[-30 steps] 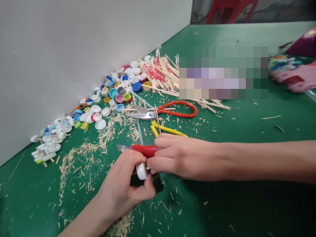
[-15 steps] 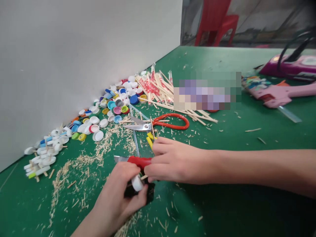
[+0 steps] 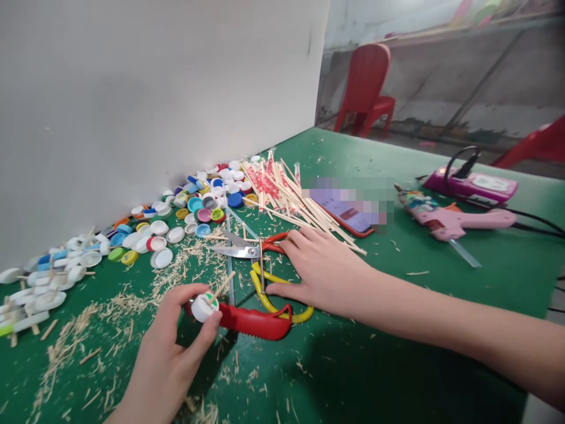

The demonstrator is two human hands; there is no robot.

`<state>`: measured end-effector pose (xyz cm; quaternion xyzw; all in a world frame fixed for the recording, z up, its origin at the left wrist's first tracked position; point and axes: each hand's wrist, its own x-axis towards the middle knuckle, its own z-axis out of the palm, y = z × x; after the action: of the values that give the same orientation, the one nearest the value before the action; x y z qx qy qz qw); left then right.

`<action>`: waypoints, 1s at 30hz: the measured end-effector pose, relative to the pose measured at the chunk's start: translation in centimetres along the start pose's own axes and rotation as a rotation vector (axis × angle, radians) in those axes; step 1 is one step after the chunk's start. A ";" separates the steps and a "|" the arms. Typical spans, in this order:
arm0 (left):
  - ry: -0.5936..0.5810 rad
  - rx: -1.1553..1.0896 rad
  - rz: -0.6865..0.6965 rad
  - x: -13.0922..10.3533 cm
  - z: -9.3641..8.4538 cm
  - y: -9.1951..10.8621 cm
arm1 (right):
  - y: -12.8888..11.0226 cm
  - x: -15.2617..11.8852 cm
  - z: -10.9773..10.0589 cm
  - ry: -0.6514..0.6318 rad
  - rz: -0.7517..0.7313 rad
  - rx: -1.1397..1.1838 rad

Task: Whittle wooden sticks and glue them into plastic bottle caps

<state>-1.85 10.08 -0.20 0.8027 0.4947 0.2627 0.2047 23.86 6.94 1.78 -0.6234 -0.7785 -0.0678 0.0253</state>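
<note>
Between the thumb and index finger of my left hand (image 3: 176, 335) is a white bottle cap (image 3: 204, 307) with a green centre. A short wooden stick (image 3: 223, 287) pokes up out of the cap. Just beyond lies a red serrated handle (image 3: 256, 321), resting over a yellow loop handle (image 3: 302, 316). My right hand (image 3: 320, 268) reaches over the orange-handled scissors (image 3: 247, 252), thumb and fingers apart around their orange grip. A thin metal rod (image 3: 262, 265) stands near its fingertips; whether they touch it is unclear.
Many bottle caps (image 3: 161, 258) line the white wall, with cap-and-stick pieces (image 3: 48, 300) at the left. Chopsticks (image 3: 304, 206), a phone (image 3: 344, 212), a pink glue gun (image 3: 468, 219) and a purple device (image 3: 472, 185) lie farther back. Wood shavings cover the green table (image 3: 397, 330).
My hands have moved apart. My left hand still holds the cap, now with the stick showing upright, and my right hand has let go and moved to the scissors. The view has shifted.
</note>
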 end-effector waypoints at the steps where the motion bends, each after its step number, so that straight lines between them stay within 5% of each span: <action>1: 0.005 -0.013 -0.022 0.0 0.0 0.3 | -0.1 0.0 0.0 -0.009 -0.011 0.014; 8: 0.021 -0.061 -0.114 -0.4 0.5 1.4 | 0.3 0.4 -0.2 0.056 -0.086 0.017; 18: 0.028 -0.117 -0.006 0.3 0.3 -0.4 | 1.7 1.4 -0.2 0.431 -0.181 -0.086; 24: 0.072 -0.279 -0.015 0.1 0.8 -0.8 | 1.8 1.6 0.1 0.499 0.017 0.422; 30: 0.103 -0.579 -0.073 0.5 0.7 -0.3 | 1.7 2.0 -0.1 0.274 0.253 1.088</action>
<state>-1.44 10.60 -0.83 0.6782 0.4376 0.4257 0.4092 25.11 9.24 2.23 -0.5943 -0.6104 0.2661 0.4510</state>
